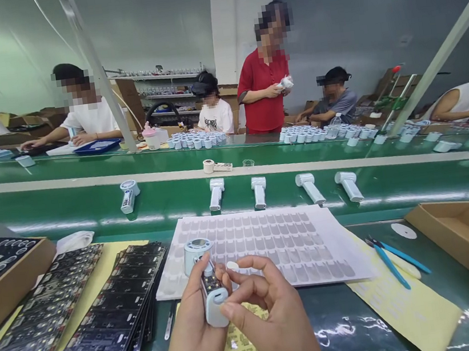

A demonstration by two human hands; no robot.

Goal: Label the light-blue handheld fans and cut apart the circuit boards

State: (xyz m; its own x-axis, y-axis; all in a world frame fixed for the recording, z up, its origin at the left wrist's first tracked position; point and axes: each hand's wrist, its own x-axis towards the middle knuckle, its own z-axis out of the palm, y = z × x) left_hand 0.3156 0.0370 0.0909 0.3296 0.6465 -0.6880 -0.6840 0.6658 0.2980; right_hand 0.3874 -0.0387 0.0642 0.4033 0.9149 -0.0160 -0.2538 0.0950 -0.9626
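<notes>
Two bare hands met at the lower middle of the head view. The left hand (201, 318) was wrapped around the handle of a pale blue fan (217, 311), its round head pointing up the frame and dark circuitry showing along the handle. The right hand (263, 298) came in from the right, thumb against the fan's rounded base and fingers curled beside it; whether those fingers gripped anything cannot be told. A small white piece (231, 265) showed by the right fingertips.

Just behind, at the centre, lay a white sheet (340, 242) with rows of grey labels. Stacks of dark boards (113, 306) filled the lower left, with a box (25, 289) at the left edge. At the lower right, pliers (391, 264) with blue handles rested partly on yellow paper (411, 307), near another box (452, 250).

Five more fans (259, 192) lay spaced out across the green belt (169, 201) above the sheet. Along the top, co-workers sat at a far bench, and one in red (264, 94) stood holding something white.
</notes>
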